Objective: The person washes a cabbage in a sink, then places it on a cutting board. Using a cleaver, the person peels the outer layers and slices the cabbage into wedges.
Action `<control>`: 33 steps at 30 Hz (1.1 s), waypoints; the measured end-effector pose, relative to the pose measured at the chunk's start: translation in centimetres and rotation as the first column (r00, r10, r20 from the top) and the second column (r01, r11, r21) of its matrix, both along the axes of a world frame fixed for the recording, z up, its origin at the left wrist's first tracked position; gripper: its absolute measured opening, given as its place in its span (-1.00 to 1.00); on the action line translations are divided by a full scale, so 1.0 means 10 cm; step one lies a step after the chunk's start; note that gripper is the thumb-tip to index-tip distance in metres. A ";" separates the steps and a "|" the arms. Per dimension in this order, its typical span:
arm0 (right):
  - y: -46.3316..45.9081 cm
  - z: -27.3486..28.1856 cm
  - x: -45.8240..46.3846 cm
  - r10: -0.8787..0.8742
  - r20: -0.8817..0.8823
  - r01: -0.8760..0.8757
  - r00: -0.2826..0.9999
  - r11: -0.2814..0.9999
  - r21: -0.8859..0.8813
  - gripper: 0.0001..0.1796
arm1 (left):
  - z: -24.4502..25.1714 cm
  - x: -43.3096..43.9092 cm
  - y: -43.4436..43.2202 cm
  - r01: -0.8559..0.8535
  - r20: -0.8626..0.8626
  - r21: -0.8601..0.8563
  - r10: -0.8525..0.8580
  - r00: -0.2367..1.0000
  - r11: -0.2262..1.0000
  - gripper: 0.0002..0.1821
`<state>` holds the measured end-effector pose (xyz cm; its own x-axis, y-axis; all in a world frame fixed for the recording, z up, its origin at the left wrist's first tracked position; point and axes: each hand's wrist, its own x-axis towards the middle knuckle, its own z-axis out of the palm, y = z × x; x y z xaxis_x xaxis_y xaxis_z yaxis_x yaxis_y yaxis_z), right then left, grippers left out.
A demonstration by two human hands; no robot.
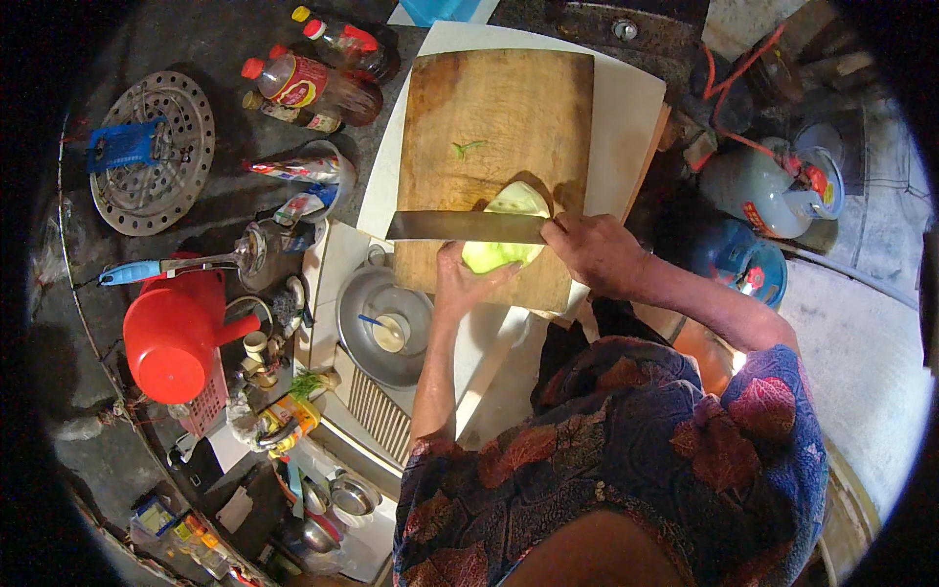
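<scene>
A worn wooden chopping board (pixel 499 103) lies before me, with a pale green vegetable (pixel 519 199) on its near part. My right hand (pixel 596 246) grips a kitchen knife (pixel 440 226) at its handle, which the fingers hide. The broad blade points left and crosses over the vegetable; whether its edge has gone in, I cannot tell. With fingers and thumb around the near side, my left hand (pixel 473 275) holds the vegetable just below the blade. A small green scrap (pixel 468 147) lies farther up the board.
Left of the board are a steel basin (pixel 352 323) holding a small cup (pixel 392 333), a red plastic jug (pixel 172 341) and several bottles (pixel 323 81). Two gas cylinders (pixel 770 187) stand to the right. A white surface (pixel 623 95) extends beneath the board.
</scene>
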<state>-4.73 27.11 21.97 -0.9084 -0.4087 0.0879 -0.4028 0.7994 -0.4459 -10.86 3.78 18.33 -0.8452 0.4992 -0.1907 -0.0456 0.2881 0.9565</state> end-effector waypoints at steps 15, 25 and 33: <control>-0.23 0.15 -0.16 -0.015 0.026 0.015 1.000 0.999 0.029 -0.70 | 0.09 0.05 0.14 -0.012 -0.131 -0.042 0.007 0.991 0.999 -0.55; 0.05 0.16 -0.12 -0.035 0.098 0.037 0.995 0.999 -0.021 -0.70 | 0.09 0.04 0.13 -0.005 -0.163 0.002 0.005 0.987 1.000 -0.51; -0.17 0.10 -0.18 -0.040 0.035 0.041 0.999 0.998 -0.039 -0.69 | 0.05 0.07 0.15 -0.009 -0.212 -0.044 -0.001 0.977 0.999 -0.51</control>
<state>-6.55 25.42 22.96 -0.9270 -0.3682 0.0717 -0.3542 0.7963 -0.4904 -10.13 5.29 18.79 -0.8708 0.4908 -0.0290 0.1554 0.3305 0.9309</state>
